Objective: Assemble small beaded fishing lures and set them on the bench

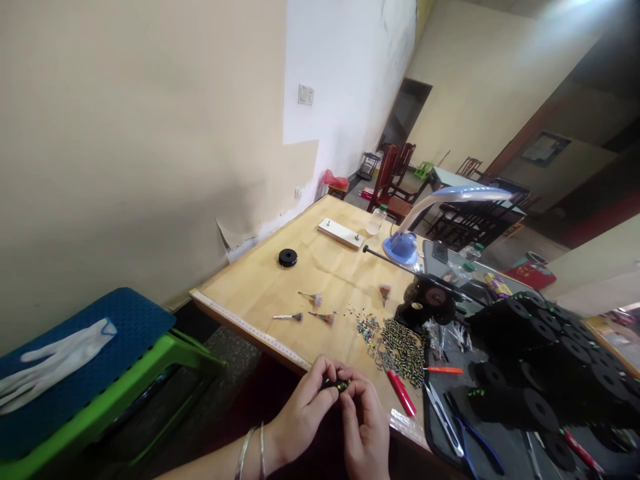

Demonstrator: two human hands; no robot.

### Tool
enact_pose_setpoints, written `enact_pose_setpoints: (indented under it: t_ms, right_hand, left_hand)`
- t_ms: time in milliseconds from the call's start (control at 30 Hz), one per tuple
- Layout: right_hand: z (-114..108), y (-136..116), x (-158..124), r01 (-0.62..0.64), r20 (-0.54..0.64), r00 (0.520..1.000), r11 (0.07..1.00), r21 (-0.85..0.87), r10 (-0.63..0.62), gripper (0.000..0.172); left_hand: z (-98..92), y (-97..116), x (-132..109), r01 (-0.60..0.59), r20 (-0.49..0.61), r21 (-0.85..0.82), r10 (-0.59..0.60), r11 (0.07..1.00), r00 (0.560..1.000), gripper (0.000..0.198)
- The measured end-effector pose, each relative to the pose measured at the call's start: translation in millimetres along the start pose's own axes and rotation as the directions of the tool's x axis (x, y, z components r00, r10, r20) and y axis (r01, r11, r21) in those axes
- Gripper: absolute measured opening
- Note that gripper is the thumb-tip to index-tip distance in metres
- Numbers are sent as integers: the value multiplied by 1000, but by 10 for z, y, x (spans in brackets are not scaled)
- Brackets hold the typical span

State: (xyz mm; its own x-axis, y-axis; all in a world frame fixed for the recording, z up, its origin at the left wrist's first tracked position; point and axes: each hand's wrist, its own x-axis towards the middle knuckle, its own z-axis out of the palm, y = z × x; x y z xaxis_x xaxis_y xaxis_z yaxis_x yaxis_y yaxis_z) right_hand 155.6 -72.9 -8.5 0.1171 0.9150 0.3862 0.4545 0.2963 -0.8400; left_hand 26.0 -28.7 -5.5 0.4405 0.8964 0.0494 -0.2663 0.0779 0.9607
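My left hand (315, 393), with two bangles at its wrist, is closed on a small black piece with yellow spots (341, 385) just over the table's front edge. From the other side, the fingertips of my right hand (364, 410) pinch the same piece. Its exact kind is hidden by my fingers. Right of my hands lies a red pen-like tube (401, 393). Beyond it spreads a heap of small black-and-yellow pieces (403, 347) beside a scatter of coloured beads (367, 328). Several small brush-like tufts (324, 318) lie farther off on the wooden table (260, 287).
A black spool (287, 258), a white board with two pegs (341, 233) and a blue lamp (403, 247) stand farther back. At right are a black winding device (427, 300), many black rolls (520, 403), tweezers (444, 417) and blue-handled pliers (473, 433). A glove (65, 360) lies on a stool.
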Motion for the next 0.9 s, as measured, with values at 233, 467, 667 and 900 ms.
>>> enact_pose_setpoints:
  t_ms: [233, 467, 667, 900]
  right_hand:
    - [7, 13, -31, 61, 5, 998, 997, -48, -61, 11]
    - [-1, 22, -66, 85, -12, 996, 995, -53, -86, 11]
    - [12, 52, -85, 81, -31, 996, 995, -53, -82, 11]
    - [51, 184, -114, 37, -74, 997, 999, -19, -39, 12]
  left_hand:
    - [15, 22, -16, -30, 0, 79, 30, 996, 1000, 8]
    - [29, 13, -20, -60, 8, 140, 60, 988, 998, 8]
    - [24, 11, -21, -69, 8, 150, 69, 986, 998, 8]
    - [-18, 10, -15, -100, 38, 249, 94, 963, 995, 2]
